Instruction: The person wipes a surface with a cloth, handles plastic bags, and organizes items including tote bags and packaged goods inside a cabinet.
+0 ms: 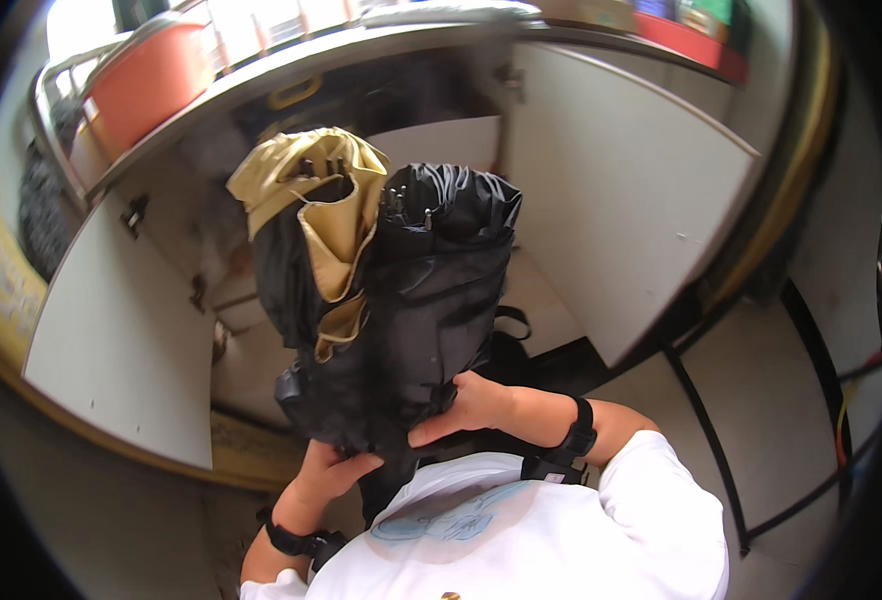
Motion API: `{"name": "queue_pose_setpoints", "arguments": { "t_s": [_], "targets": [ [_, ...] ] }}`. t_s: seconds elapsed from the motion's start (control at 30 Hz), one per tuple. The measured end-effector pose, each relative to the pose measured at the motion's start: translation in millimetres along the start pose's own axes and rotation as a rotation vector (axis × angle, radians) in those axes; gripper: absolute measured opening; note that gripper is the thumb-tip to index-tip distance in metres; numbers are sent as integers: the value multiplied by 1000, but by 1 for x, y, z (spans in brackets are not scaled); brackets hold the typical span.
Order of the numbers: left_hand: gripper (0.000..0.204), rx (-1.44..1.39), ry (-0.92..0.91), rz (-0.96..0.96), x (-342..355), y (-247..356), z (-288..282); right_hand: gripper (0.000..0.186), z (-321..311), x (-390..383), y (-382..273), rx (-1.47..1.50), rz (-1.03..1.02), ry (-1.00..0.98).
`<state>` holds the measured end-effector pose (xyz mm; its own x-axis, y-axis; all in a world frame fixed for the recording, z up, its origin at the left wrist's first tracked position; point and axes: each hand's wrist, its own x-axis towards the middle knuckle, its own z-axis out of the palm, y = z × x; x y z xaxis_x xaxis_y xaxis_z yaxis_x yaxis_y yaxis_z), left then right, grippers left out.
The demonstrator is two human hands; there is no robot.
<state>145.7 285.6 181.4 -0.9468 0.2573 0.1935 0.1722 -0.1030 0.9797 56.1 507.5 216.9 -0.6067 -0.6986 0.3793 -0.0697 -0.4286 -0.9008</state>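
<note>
Two folded umbrellas lie side by side in front of my body, their loose cloth ends pointing away from me. The left one is a black umbrella with a tan lining (336,235), its rib tips showing in the ruffled opening. Beside it, touching, is an all-black umbrella (441,270) with gathered cloth and a few metal rib tips. My left hand (336,470) is closed round the near end of the tan-lined umbrella, thumb on top. With its thumb across the near end of the black umbrella, my right hand (466,405) grips it from the right. Most fingers are hidden underneath.
A low cabinet stands ahead with its left door (126,330) and right door (631,190) swung outward on both sides of the umbrellas. Dark items sit inside. On the counter above are an orange bucket (151,85) and a red box (681,45). A black strap (513,325) lies beyond my right hand.
</note>
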Motion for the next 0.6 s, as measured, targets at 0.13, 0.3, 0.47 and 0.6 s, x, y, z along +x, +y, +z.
{"name": "queue_pose_setpoints", "arguments": {
  "t_s": [0.13, 0.3, 0.47, 0.6],
  "targets": [
    [39, 45, -237, 143, 34, 35, 13, 50, -6, -20, -41, -109, -111, 77],
    [35, 152, -398, 194, 77, 91, 79, 40, -4, -84, -82, -181, -215, 265],
    [43, 198, -814, 344, 131, 109, 179, 32, -30, -155, -109, -110, -357, 597],
    [57, 218, -922, 272, 150, 86, 254, 26, -55, -200, -120, 16, -553, 804]
  ]
}}
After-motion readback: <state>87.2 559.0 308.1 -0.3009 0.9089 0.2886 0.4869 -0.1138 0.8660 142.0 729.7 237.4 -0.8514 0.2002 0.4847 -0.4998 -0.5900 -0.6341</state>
